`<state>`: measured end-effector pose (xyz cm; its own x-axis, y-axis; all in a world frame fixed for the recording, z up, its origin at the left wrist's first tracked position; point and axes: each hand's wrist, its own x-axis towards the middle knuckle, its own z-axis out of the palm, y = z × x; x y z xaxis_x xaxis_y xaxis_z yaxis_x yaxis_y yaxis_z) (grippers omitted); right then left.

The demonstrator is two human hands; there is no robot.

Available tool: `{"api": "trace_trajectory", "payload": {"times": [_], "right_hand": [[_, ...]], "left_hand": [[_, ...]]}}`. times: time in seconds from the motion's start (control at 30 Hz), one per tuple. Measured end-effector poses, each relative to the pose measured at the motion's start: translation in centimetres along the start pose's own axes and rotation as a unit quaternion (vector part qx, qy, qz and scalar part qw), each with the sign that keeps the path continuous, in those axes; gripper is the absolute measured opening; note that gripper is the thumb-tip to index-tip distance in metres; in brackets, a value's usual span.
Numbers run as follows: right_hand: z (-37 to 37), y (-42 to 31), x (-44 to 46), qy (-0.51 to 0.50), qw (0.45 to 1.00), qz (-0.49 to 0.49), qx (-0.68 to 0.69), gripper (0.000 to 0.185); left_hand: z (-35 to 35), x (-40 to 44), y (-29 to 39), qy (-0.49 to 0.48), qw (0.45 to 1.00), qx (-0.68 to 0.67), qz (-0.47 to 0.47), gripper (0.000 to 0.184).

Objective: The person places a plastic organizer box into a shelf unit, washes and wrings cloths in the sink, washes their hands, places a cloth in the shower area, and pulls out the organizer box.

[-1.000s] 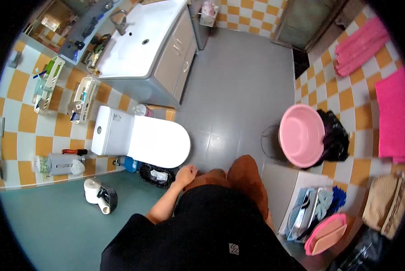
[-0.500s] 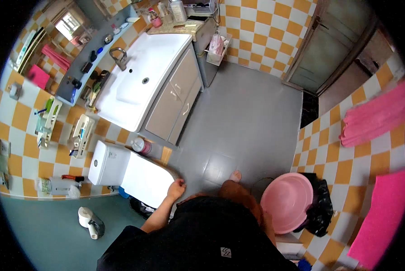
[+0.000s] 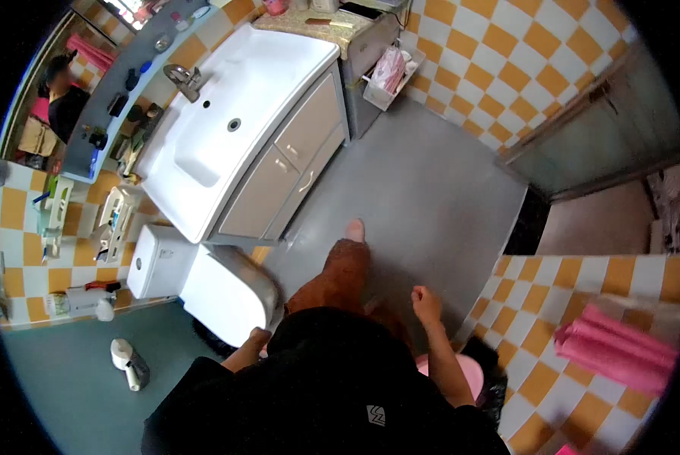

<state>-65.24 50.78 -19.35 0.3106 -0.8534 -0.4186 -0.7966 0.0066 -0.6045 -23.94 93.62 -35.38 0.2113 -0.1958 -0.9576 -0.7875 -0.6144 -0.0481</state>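
Observation:
My left hand [image 3: 258,340] is low beside the front edge of the white toilet [image 3: 226,296], whose lid is down. Its fingers are too foreshortened to make out, and I cannot tell whether it touches the lid. Out over the grey floor [image 3: 431,189], my right hand [image 3: 426,305] is curled into a loose fist, with nothing visible in it. Below my right forearm a pink basin [image 3: 470,373] shows in part, with a black plastic bag [image 3: 491,379] beside it. One bare foot [image 3: 356,230] is on the floor ahead.
A white sink [image 3: 279,64] with a metal faucet [image 3: 184,82] tops a cabinet [image 3: 258,199] ahead on the left. A door [image 3: 613,136] is at the far right. Pink towels [image 3: 613,349] hang on the right wall. A white-handled object [image 3: 128,364] lies at left.
I have moved forward and the view has turned. My left hand has drawn back along the toilet's front edge. My right hand has come into view, and the basin is now mostly hidden.

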Motion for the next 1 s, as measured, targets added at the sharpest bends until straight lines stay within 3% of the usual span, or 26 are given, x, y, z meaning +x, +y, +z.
{"api": "trace_trajectory", "payload": {"times": [0.03, 0.07, 0.13, 0.17, 0.2, 0.23, 0.27, 0.3, 0.33, 0.4, 0.47, 0.53, 0.6, 0.7, 0.77, 0.83, 0.87, 0.97, 1.0], "right_hand": [[-0.6, 0.3, 1.6, -0.01, 1.0, -0.013, 0.0, 0.031], [-1.2, 0.9, 3.3, -0.009, 1.0, 0.015, -0.002, 0.03], [-1.7, 4.0, 4.9, -0.017, 0.998, 0.045, -0.033, 0.029], [-1.9, 6.7, 6.0, -0.022, 0.997, 0.046, -0.061, 0.03], [-2.4, 9.9, 7.4, -0.124, 0.97, -0.023, -0.209, 0.031], [-3.2, 11.2, 9.4, -0.22, 0.907, -0.089, -0.348, 0.033], [-4.3, 9.4, 10.6, -0.163, 0.943, -0.05, -0.285, 0.032], [-5.8, 7.4, 10.8, -0.106, 0.97, -0.009, -0.221, 0.032], [-6.9, 6.0, 11.7, -0.048, 0.986, 0.032, -0.156, 0.031], [-7.5, 3.2, 16.9, 0.013, 0.986, 0.06, -0.156, 0.027], [-8.8, -3.1, 26.6, -0.011, 0.982, -0.006, -0.19, 0.029], [-10.6, -10.7, 33.0, 0.006, 0.97, -0.094, -0.223, 0.023], [-11.1, -18.2, 39.2, 0.004, 0.962, -0.168, -0.217, 0.032], [-10.9, -25.6, 48.3, -0.049, 0.929, -0.284, -0.23, 0.04], [-9.3, -28.8, 54.4, -0.076, 0.881, -0.358, -0.3, 0.04], [-8.2, -33.0, 58.7, -0.121, 0.822, -0.408, -0.378, 0.042], [-7.4, -34.9, 60.6, -0.139, 0.79, -0.429, -0.415, 0.044], [-1.8, -36.9, 67.2, -0.128, 0.534, -0.562, -0.619, 0.047], [-0.1, -37.5, 68.9, -0.11, 0.484, -0.577, -0.648, 0.046]], "left_hand": [[-1.5, -0.4, 1.4, 0.031, 0.961, -0.24, -0.131, 0.036], [-4.0, -1.7, 2.5, 0.016, 0.85, -0.463, -0.252, 0.035], [-9.2, 0.3, 3.4, 0.036, 0.889, -0.44, -0.123, 0.035], [-12.2, 1.2, 4.3, 0.066, 0.931, -0.355, -0.055, 0.033], [-15.4, 1.8, 5.3, 0.108, 0.959, -0.262, 0.006, 0.031], [-20.4, 2.7, 6.9, 0.144, 0.961, -0.232, 0.038, 0.029], [-25.9, 3.0, 8.7, 0.182, 0.96, -0.2, 0.067, 0.027], [-30.1, 2.4, 10.4, 0.222, 0.921, -0.315, 0.049, 0.024], [-34.2, 1.4, 12.6, 0.261, 0.828, -0.495, 0.034, 0.022], [-41.3, -1.1, 16.2, 0.29, 0.705, -0.644, 0.061, 0.021], [-45.5, -1.3, 18.2, 0.289, 0.681, -0.666, 0.096, 0.029], [-47.3, -3.1, 19.7, 0.275, 0.648, -0.701, 0.115, 0.034], [-44.8, -1.7, 20.2, 0.288, 0.629, -0.721, 0.051, 0.032], [-31.4, 4.8, 19.6, 0.332, 0.61, -0.716, -0.075, 0.027], [-32.2, -4.7, 24.1, 0.176, 0.471, -0.842, -0.195, 0.021], [-28.9, -9.5, 29.3, 0.176, 0.319, -0.878, -0.311, 0.016], [-20.9, -8.3, 29.5, 0.05, 0.249, -0.911, -0.324, 0.02], [-21.2, -15.1, 39.7, 0.081, 0.196, -0.906, -0.365, 0.019], [-22.0, -16.5, 42.9, 0.079, 0.191, -0.905, -0.372, 0.019]]}}
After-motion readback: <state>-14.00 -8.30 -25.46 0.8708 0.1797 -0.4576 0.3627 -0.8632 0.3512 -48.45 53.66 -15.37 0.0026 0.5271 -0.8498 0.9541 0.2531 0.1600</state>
